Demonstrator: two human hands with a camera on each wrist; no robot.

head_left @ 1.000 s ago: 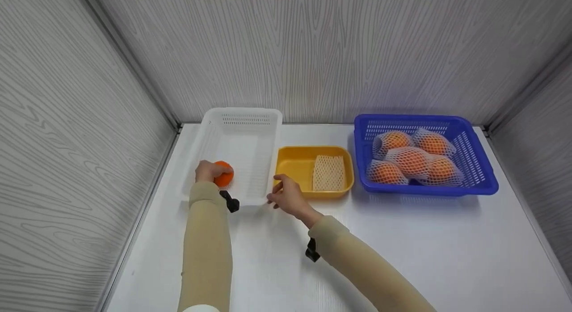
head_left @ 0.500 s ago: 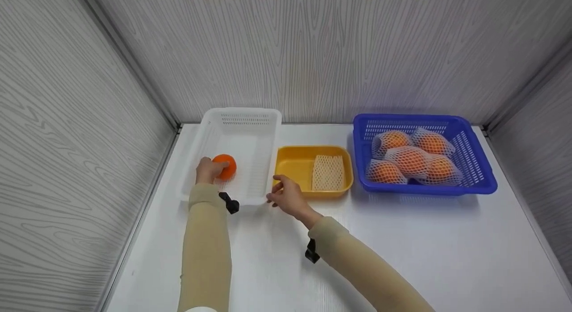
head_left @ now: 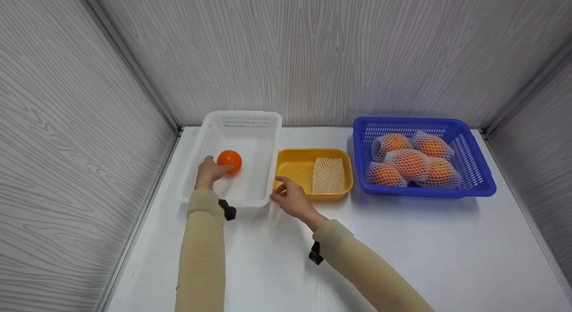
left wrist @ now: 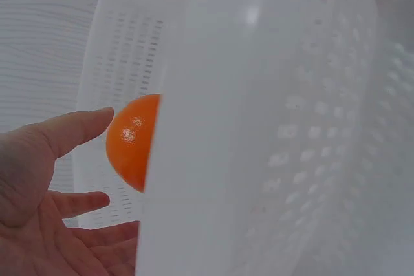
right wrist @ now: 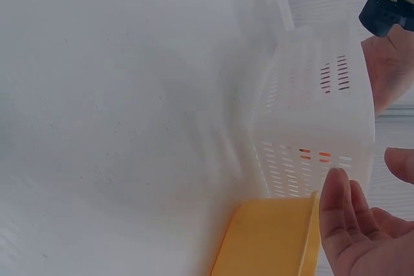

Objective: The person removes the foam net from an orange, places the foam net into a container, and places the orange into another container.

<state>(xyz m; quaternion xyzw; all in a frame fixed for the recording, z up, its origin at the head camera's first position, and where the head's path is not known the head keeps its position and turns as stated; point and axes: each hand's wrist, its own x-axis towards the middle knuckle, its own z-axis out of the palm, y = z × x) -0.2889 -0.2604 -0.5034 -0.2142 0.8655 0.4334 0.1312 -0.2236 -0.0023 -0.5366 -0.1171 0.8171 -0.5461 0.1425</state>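
Clock taken from the head view, 12 being the far side. Left hand [head_left: 208,172]: inside the white basket [head_left: 252,142], digits spread, thumb tip right at the edge of a bare orange [head_left: 229,162]; nothing gripped, though light contact of thumb and skin I cannot tell. Orange sits near the basket's middle, slightly toward 9 o'clock; hand at its 8.

Right hand [head_left: 294,201]: at the same basket's near corner, 4 to 5 o'clock, thumb and fingers apart, not clamped on anything; contact with the rim unclear. The two hands well apart.

Tan sleeves [head_left: 203,249] on both arms, a small black block [head_left: 229,211] at each cuff.

Yellow tray [head_left: 295,169] just beside the white basket, at its 3 o'clock. In it a pale foam net [head_left: 328,175], flat, toward the tray's 3.

Blue basket [head_left: 429,190] at the tray's 3 o'clock. Five netted oranges [head_left: 409,163] within: one central, others at 10, 2, 4 and 8.

All on a white table [head_left: 268,267]; grey wood-grain wall [head_left: 313,52] at 12.
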